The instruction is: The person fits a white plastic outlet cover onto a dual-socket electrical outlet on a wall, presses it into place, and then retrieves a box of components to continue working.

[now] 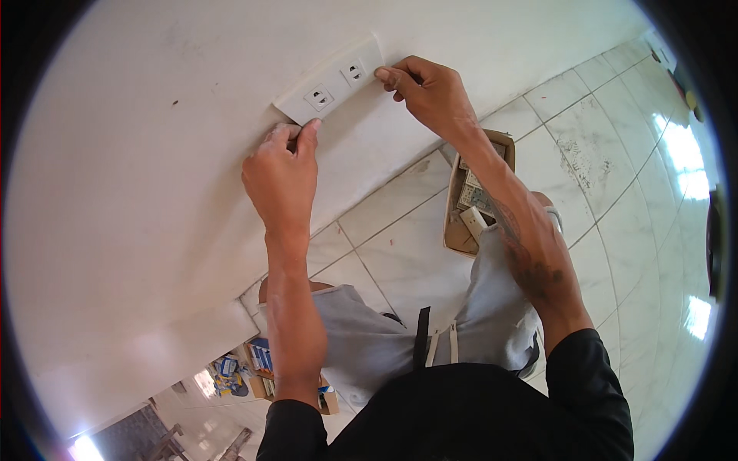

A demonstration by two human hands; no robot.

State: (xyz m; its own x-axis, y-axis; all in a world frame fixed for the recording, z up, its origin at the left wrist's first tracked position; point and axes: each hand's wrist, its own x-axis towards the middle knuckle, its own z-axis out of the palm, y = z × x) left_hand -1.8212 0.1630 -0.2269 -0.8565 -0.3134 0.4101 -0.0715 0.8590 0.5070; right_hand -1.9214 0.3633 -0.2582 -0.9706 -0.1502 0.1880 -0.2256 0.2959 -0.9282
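A white wall outlet (335, 88) with two sockets in a long cover plate sits against the white wall, slanting up to the right in view. My left hand (284, 173) is closed at its lower left corner, thumb and bent fingers on the plate's edge. At the right end, my right hand (432, 96) pinches the plate's edge, thumb against its side and fingers curled. What lies behind the plate is hidden.
Below my right forearm, a cardboard box (460, 240) on the tiled floor (403, 230) holds several outlets and electrical parts. More cartons (260, 384) and blue packages (227, 375) lie at the lower left. My bent knees are close to the wall (138, 192).
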